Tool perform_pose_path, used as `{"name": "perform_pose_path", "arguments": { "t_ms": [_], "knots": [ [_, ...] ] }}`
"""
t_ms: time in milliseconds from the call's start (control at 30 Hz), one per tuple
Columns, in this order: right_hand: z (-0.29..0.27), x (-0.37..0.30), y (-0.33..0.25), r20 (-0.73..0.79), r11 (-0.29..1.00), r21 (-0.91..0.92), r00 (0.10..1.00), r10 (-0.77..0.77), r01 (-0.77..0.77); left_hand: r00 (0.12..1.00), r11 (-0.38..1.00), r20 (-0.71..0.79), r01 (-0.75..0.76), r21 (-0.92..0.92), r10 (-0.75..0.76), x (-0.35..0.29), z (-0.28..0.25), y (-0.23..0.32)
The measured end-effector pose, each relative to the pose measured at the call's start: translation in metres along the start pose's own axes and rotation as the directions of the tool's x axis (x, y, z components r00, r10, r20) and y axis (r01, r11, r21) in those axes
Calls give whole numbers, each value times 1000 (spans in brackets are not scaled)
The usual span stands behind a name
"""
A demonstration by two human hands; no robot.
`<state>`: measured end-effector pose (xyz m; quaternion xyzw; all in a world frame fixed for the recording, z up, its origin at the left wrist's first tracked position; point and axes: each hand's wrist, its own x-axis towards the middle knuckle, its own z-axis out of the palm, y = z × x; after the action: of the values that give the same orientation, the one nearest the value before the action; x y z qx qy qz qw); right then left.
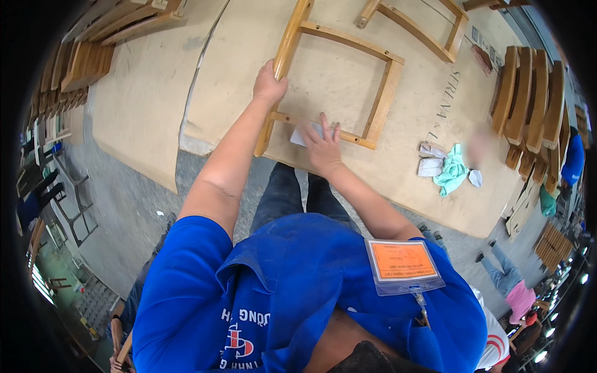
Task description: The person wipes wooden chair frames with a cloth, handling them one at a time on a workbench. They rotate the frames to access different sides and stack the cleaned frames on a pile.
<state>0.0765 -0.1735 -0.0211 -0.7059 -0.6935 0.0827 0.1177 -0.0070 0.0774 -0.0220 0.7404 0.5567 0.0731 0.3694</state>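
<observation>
A varnished light-brown wooden frame (379, 102), probably part of a chair, lies on the cardboard-covered table. My left hand (270, 86) is closed around its long rounded post (291, 46) at the left. Over the near rail (356, 138), my right hand (322, 144) presses a pale sheet of sandpaper (300, 137) against the wood. Some of its fingers are stretched out and slightly blurred, and they partly cover the sheet. Dark holes show in the far and near rails.
Another wooden frame (413, 28) lies beyond. On the right are a mint-green cloth (453, 171) and folded grey sheets (430, 166). Curved wooden parts stand stacked at right (519, 93) and far left (93, 65). Cardboard (230, 118) covers the tabletop. Other people are around the edges.
</observation>
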Motion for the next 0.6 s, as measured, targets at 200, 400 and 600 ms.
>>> {"name": "perform_pose_path", "arguments": {
  "t_ms": [200,400,600],
  "knots": [
    [-37,-44,43,157,952,-172,947,280,-253,999,999,5,36,16,-36,0,2,-1],
    [-20,-5,24,75,998,49,997,-31,27,1000,1000,-6,20,14,-20,-1,1,2],
    [-45,-41,57,258,980,-142,951,170,-136,1000,999,1,10,40,-10,-2,-1,3]
  ]
}}
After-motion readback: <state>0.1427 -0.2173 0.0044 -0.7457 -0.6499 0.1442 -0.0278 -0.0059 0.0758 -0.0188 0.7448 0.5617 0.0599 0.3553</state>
